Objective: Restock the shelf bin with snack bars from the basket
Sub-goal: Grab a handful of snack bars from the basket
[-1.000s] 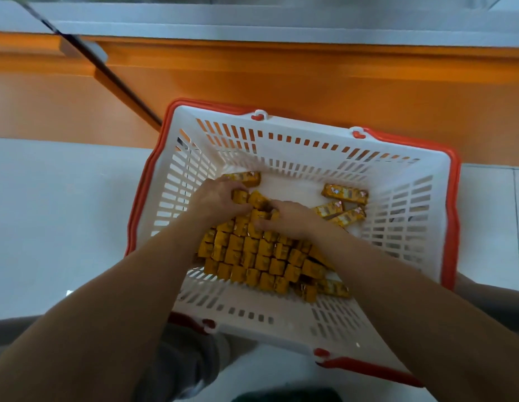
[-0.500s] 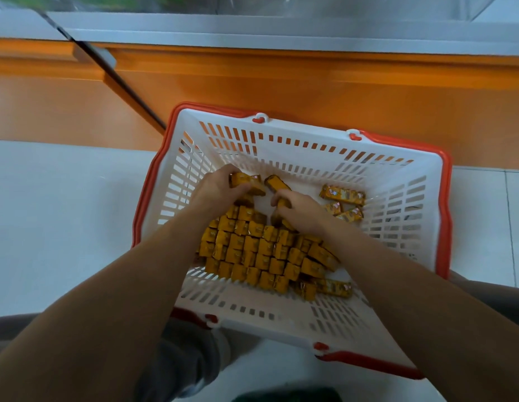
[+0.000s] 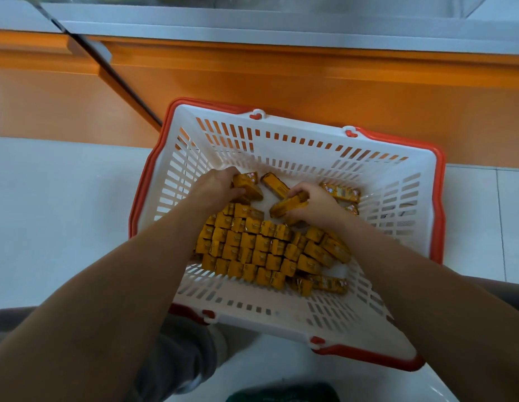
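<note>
Basket [image 3: 281, 158] w/ snack bars [image 3: 261, 245], white floor [image 3: 64, 213], orange cabinet [image 3: 310, 82]

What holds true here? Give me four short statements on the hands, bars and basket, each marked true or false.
The left hand and right hand are both inside the basket. True.
The right hand holds nothing. False: it grips a snack bar.
The basket is white with a red rim. True.
The packed bars have blue wrappers. False: they are yellow-orange.
</note>
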`<move>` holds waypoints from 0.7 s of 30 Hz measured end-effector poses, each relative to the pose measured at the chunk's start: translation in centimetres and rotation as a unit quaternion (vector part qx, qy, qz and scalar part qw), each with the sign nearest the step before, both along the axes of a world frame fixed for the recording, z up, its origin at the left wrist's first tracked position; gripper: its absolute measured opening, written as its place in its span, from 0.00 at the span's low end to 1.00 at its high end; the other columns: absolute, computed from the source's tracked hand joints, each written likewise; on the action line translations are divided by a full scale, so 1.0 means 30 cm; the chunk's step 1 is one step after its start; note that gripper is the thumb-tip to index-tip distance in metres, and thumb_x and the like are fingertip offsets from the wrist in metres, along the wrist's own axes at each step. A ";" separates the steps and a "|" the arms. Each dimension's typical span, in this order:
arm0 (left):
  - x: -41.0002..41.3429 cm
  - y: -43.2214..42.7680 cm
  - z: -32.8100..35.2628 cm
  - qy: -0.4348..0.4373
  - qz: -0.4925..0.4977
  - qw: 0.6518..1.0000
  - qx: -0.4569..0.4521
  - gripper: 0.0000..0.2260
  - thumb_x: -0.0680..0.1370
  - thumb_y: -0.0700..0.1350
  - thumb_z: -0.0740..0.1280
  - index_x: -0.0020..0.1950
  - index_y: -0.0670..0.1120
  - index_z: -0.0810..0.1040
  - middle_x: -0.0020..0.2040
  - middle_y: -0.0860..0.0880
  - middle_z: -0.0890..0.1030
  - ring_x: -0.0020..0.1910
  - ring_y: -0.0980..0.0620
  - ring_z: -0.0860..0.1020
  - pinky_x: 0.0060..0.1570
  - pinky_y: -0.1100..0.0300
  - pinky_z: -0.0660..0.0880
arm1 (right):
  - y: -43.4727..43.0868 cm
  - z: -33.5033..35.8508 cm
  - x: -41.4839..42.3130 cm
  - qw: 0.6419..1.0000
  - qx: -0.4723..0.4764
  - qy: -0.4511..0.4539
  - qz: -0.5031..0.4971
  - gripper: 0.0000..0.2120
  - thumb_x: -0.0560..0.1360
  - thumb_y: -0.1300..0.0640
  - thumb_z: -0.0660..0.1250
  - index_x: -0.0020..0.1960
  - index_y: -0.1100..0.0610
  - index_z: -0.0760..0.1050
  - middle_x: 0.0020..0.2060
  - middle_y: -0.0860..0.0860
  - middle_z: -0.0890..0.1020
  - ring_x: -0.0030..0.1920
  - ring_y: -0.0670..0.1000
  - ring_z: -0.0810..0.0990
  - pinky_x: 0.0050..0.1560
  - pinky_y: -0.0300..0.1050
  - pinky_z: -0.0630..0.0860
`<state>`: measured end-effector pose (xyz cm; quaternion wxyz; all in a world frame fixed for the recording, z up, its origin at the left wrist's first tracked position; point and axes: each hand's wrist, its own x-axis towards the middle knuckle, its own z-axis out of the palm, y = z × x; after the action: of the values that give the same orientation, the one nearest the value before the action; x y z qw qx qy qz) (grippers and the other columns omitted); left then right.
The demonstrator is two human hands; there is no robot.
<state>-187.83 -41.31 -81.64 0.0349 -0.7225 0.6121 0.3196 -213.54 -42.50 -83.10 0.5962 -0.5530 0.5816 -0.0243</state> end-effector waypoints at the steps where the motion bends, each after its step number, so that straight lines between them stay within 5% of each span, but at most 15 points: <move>1: -0.001 -0.003 0.002 -0.004 0.013 1.000 -0.017 0.18 0.80 0.53 0.71 0.65 0.48 0.76 0.54 0.42 0.83 0.46 0.46 0.77 0.44 0.54 0.71 | 0.000 -0.002 -0.006 0.999 0.019 -0.020 -0.041 0.15 0.70 0.57 0.74 0.53 0.45 0.76 0.52 0.50 0.76 0.42 0.51 0.85 0.36 0.47 0.84; 6: 0.009 -0.047 0.053 -0.033 -0.006 0.998 -0.058 0.18 0.81 0.54 0.69 0.67 0.48 0.73 0.54 0.43 0.82 0.49 0.43 0.79 0.44 0.52 0.75 | -0.002 0.019 -0.021 0.985 -0.012 -0.063 -0.162 0.06 0.77 0.55 0.71 0.54 0.51 0.79 0.66 0.53 0.71 0.51 0.56 0.83 0.34 0.48 0.84; 9: 0.005 -0.073 0.110 -0.001 -0.006 0.999 -0.031 0.15 0.80 0.53 0.70 0.64 0.50 0.74 0.51 0.46 0.81 0.49 0.46 0.80 0.43 0.54 0.77 | -0.014 0.064 -0.022 0.983 -0.008 -0.075 -0.168 0.10 0.78 0.52 0.71 0.57 0.53 0.80 0.65 0.53 0.73 0.45 0.57 0.85 0.34 0.50 0.84; 13: 0.022 -0.084 0.243 0.072 0.040 0.996 -0.032 0.09 0.76 0.50 0.75 0.52 0.52 0.78 0.44 0.53 0.79 0.39 0.56 0.78 0.34 0.61 0.74 | -0.043 0.176 0.007 0.992 -0.008 -0.065 -0.108 0.08 0.76 0.51 0.72 0.55 0.49 0.81 0.56 0.49 0.76 0.38 0.54 0.86 0.32 0.49 0.83; 16: 0.040 -0.086 0.387 0.111 0.020 0.994 0.010 0.05 0.75 0.45 0.77 0.49 0.48 0.83 0.46 0.49 0.84 0.42 0.49 0.84 0.41 0.51 0.84 | -0.070 0.303 0.040 0.996 -0.056 -0.048 -0.043 0.16 0.75 0.51 0.74 0.61 0.49 0.77 0.59 0.46 0.72 0.45 0.52 0.83 0.31 0.48 0.83; 21: 0.054 -0.066 0.686 0.191 -0.038 0.980 0.040 0.04 0.75 0.43 0.78 0.42 0.50 0.85 0.35 0.55 0.85 0.39 0.53 0.84 0.38 0.57 0.83 | -0.094 0.641 0.079 0.993 -0.086 -0.045 0.074 0.23 0.70 0.49 0.78 0.62 0.47 0.73 0.52 0.39 0.74 0.42 0.47 0.83 0.29 0.45 0.81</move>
<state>-186.21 -43.28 -61.06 -0.0418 -0.6223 0.6210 0.4747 -211.16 -45.33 -63.86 0.5720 -0.6419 0.5077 -0.0549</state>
